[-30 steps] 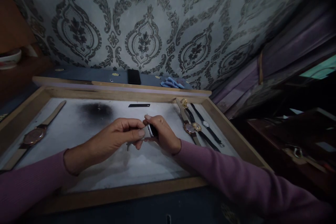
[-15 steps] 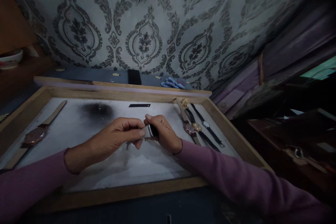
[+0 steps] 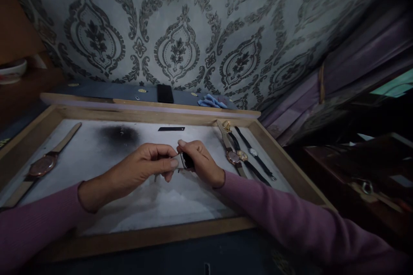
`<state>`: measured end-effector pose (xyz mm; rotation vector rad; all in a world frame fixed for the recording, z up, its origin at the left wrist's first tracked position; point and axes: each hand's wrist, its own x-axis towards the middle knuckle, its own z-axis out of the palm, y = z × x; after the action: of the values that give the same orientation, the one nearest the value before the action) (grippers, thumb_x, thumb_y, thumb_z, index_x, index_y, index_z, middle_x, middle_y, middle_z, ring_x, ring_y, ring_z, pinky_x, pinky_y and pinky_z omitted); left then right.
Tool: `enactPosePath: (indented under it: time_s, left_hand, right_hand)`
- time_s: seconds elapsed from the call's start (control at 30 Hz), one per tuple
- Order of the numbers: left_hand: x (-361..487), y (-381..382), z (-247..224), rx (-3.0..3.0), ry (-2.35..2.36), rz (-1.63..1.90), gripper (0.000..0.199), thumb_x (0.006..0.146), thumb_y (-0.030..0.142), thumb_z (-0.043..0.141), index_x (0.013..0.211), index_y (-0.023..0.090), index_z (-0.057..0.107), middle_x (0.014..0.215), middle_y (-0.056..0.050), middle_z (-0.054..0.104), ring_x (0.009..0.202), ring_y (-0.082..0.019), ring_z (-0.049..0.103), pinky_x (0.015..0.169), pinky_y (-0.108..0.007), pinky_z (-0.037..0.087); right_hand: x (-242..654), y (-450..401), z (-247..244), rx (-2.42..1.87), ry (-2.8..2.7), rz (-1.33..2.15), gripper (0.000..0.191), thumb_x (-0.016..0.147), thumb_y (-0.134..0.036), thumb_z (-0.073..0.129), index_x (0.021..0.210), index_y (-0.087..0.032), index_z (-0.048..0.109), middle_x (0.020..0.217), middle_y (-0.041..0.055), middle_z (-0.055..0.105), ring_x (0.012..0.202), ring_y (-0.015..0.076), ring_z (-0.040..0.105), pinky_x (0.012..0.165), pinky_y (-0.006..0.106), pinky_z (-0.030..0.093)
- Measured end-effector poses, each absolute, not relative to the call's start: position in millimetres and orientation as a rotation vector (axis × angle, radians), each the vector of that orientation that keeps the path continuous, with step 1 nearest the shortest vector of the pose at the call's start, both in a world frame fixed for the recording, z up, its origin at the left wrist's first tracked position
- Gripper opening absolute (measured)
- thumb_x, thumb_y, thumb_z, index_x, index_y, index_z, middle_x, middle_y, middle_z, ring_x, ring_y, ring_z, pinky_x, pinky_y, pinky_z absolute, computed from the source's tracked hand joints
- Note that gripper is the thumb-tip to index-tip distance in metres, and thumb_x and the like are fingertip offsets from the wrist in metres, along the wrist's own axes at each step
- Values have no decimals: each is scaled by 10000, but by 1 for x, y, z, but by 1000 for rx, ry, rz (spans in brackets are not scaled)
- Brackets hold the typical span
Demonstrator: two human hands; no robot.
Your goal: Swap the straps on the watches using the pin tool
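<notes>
Over the middle of a shallow wooden tray (image 3: 151,231) with a white bottom, I hold a watch (image 3: 187,161) with a dark face and a pale strap. My left hand (image 3: 155,161) pinches the strap between thumb and fingers. Around the dark watch case my right hand (image 3: 201,161) is closed, its thumb lying along the top. The fingers hide much of the case and strap. Beyond the hands a black cutter blade (image 3: 171,129) lies flat on the tray bottom.
At the left of the tray lies a brown-strapped watch (image 3: 43,166). Several watches lie at the right, among them a brown one (image 3: 232,157) and a thin black one (image 3: 254,152). Behind the tray are a black phone (image 3: 164,93) and a blue cloth (image 3: 212,101).
Almost nothing differs. Both hands keep their hold on the watch and have shifted only very slightly.
</notes>
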<state>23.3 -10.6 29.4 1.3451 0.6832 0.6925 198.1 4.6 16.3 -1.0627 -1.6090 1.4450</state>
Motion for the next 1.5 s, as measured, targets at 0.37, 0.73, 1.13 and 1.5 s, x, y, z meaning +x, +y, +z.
enactPosePath:
  time_s: [0.37, 0.73, 1.13, 1.5]
  left_hand:
    - [22, -10, 29, 1362, 651, 698, 181, 861, 292, 584, 729, 173, 616, 611, 43, 528, 618, -116, 436, 665, -265, 334]
    - [21, -10, 35, 1414, 714, 702, 208, 862, 295, 587, 698, 169, 606, 589, 51, 504, 601, -109, 422, 642, -257, 321]
    - [20, -11, 35, 1431, 624, 701, 199, 871, 280, 569, 704, 171, 580, 603, 52, 468, 603, -112, 392, 643, -262, 315]
    - [21, -9, 33, 1413, 624, 690, 193, 875, 291, 564, 722, 173, 581, 613, 49, 475, 611, -114, 401, 654, -257, 325]
  right_hand:
    - [199, 6, 13, -1073, -1563, 1507, 598, 798, -669, 492, 454, -181, 468, 384, -40, 411, 356, 65, 345, 373, 210, 238]
    - [205, 4, 27, -936, -1725, 1381, 620, 842, -677, 485, 468, -197, 369, 429, -73, 296, 429, 58, 253, 433, 228, 208]
    - [205, 4, 24, -969, -1662, 1443, 623, 824, -677, 499, 441, -193, 416, 395, -75, 304, 379, 56, 257, 385, 211, 194]
    - [205, 4, 22, -978, -1658, 1456, 639, 821, -709, 479, 457, -186, 435, 416, -53, 380, 394, 57, 291, 399, 216, 209]
